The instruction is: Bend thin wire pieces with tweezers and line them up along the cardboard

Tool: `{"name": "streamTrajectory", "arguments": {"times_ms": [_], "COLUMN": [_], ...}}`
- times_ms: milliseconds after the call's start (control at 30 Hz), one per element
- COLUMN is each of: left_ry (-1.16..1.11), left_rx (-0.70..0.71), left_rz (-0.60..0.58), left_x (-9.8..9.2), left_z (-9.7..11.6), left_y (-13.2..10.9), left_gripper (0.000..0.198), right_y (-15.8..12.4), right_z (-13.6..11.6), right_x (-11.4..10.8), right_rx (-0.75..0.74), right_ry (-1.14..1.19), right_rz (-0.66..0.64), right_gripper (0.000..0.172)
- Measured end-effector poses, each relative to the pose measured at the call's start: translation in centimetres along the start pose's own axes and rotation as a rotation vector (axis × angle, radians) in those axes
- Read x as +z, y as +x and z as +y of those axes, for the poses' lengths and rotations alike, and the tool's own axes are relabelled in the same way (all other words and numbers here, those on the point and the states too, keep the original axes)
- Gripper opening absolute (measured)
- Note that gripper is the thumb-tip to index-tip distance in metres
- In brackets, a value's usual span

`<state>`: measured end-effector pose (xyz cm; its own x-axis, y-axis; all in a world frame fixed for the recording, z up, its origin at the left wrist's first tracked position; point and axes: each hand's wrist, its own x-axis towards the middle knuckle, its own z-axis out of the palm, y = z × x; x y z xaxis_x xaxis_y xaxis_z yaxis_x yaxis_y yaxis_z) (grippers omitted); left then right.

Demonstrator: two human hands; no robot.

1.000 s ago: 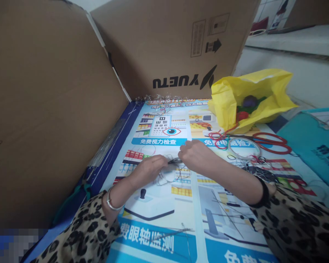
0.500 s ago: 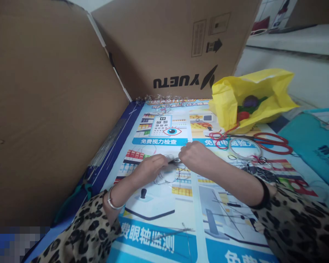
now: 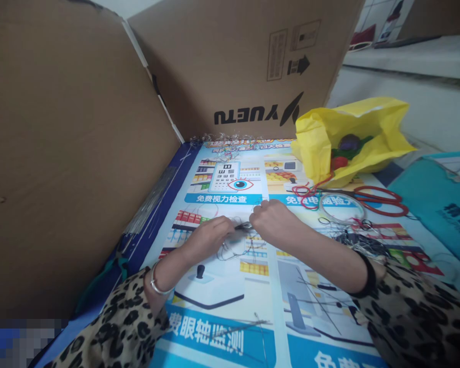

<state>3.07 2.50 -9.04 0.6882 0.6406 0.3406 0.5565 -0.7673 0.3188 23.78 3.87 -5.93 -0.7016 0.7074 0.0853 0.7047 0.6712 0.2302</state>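
Note:
Above the printed sheet (image 3: 214, 286) my left hand (image 3: 213, 234) is closed around a dark metal tool with a narrow tip, like small pliers (image 3: 242, 225); its handles are hidden in my palm. The tip points right, toward my right hand (image 3: 267, 219), which is curled into a fist close beside it. What the right fingers pinch is hidden; thin wire may run between them, but I cannot make it out. Below both hands, a loose tangle of thin wire (image 3: 235, 250) spreads over the sheet.
Cardboard panels (image 3: 222, 61) stand left and behind. On the right are a yellow bag (image 3: 314, 143) with yarn, red-handled scissors (image 3: 383, 200), a wire coil (image 3: 343, 208) and a teal pouch (image 3: 437, 199). Teal-handled pliers (image 3: 113, 266) lie left. Thin wires (image 3: 318, 301) lie lower right.
Almost nothing differs. Both hands keep their places, with only a tiny shift of the right hand and of the whole view.

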Motion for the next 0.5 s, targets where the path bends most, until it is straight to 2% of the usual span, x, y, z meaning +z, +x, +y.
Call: {"name": "streamTrajectory", "arguments": {"times_ms": [233, 500], "left_ry": [0.015, 0.044], "left_rx": [-0.031, -0.050], "left_rz": [-0.008, -0.010], "left_x": [0.05, 0.00], "left_z": [0.12, 0.22], "left_y": [0.14, 0.18], "left_gripper": [0.016, 0.016], "right_y": [0.02, 0.09], "right_z": [-0.42, -0.53], "right_x": [-0.76, -0.53], "right_rx": [0.009, 0.021], "right_ry": [-0.006, -0.009], "right_rz": [-0.059, -0.075], "right_gripper": [0.014, 0.014]}}
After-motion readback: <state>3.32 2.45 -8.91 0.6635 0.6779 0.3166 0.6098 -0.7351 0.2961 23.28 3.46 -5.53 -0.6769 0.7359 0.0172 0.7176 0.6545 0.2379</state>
